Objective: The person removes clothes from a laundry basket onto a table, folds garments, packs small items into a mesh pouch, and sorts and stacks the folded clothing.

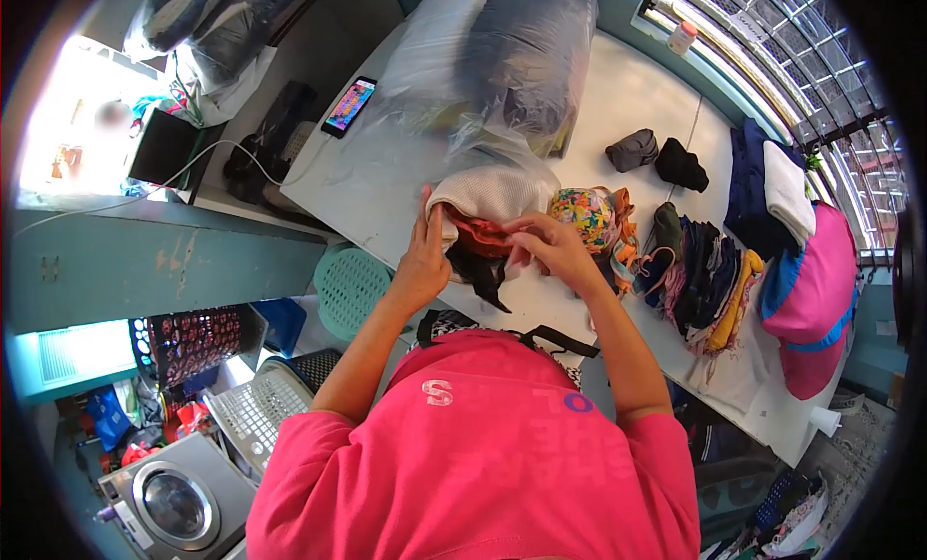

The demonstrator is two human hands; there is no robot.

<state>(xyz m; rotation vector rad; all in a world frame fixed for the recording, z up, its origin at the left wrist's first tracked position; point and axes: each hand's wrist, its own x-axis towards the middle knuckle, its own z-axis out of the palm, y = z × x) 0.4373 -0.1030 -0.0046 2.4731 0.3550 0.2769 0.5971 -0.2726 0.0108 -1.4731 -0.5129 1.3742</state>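
At the table's near side lies a white mesh bag (492, 190), its opening turned toward me. Red cloth (480, 234) shows inside the opening, and a piece of black cloth (480, 270) hangs out below it. My left hand (422, 261) grips the bag's left edge, thumb at the rim and fingers along the outside. At the opening's right side, my right hand (555, 251) pinches the edge of the red cloth, its fingertips partly hidden. Just right of the bag sits a flowered bundle (584, 217) with orange straps.
Plastic-wrapped bundles (483, 58) fill the table's back, beside a lit phone (350, 106). Rolled dark clothes (700, 270), dark balled socks (681, 164) and a pink-blue bag (816, 299) stand to the right. A green stool (355, 288) and washing machine (174, 502) are lower left.
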